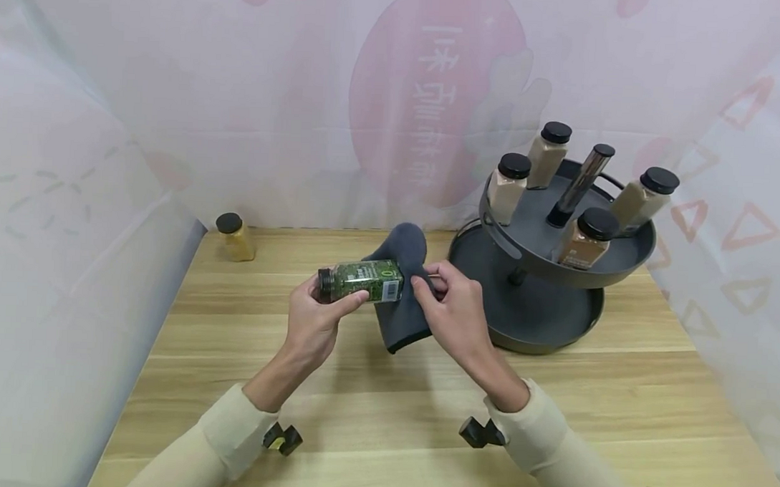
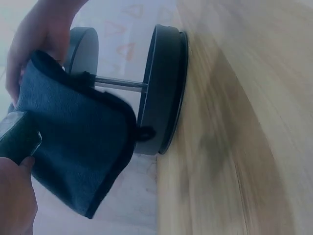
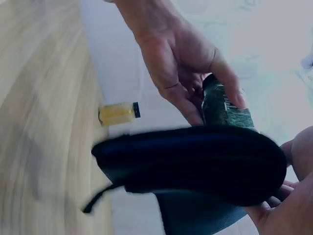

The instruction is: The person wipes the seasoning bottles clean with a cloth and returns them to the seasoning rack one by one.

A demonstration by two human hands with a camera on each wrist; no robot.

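My left hand (image 1: pixel 313 316) holds a clear spice jar (image 1: pixel 366 280) of green flakes on its side, black cap to the left, thumb along its near face. A dark grey cloth (image 1: pixel 403 323) hangs behind the jar's base, above the table. My right hand (image 1: pixel 454 303) pinches this cloth between thumb and fingers at its right side. In the left wrist view the jar's end (image 2: pixel 22 139) lies against or just in front of the cloth (image 2: pixel 78 127); contact is unclear. From the right wrist, the cloth (image 3: pixel 190 164) covers part of the green jar (image 3: pixel 225 105).
A dark two-tier round stand (image 1: pixel 529 327) is at the right; its upper tray bears several black-capped spice jars, including a reddish-brown one (image 1: pixel 586 239). A jar of yellow powder (image 1: pixel 237 239) stands at the table's back left. Printed curtains (image 1: pixel 290 161) border the wooden table (image 1: pixel 357 443).
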